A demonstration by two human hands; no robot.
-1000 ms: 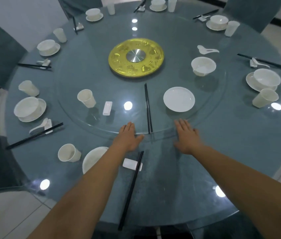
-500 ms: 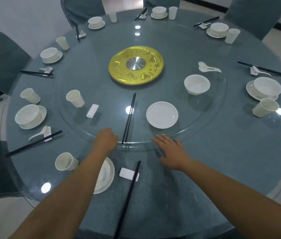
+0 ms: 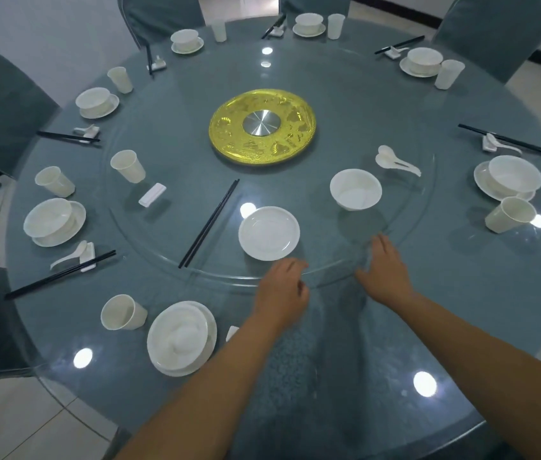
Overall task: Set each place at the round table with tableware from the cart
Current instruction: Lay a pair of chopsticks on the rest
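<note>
At counter's near edge, left hand [image 3: 280, 287] fingers loosely curled, right hand [image 3: 386, 272] fingers spread flat on clear glass turntable [image 3: 421, 180], likely rotating round white plate [image 3: 269, 233] within reach.

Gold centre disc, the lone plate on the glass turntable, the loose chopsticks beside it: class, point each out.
Gold centre disc [image 3: 290, 104], head view, embossed gold ring.
Lone plate [image 3: 269, 233], head view, its middle.
Loose chopsticks [image 3: 208, 224], head view, mid-length.

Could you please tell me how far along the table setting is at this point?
Mostly done: places round the rim, like the left one, have plate, bowl, cup and chopsticks. In hand: both the left hand and right hand rest at the turntable edge. Left: its plate, bowl, spoons, cup, chopsticks and rest.
</note>
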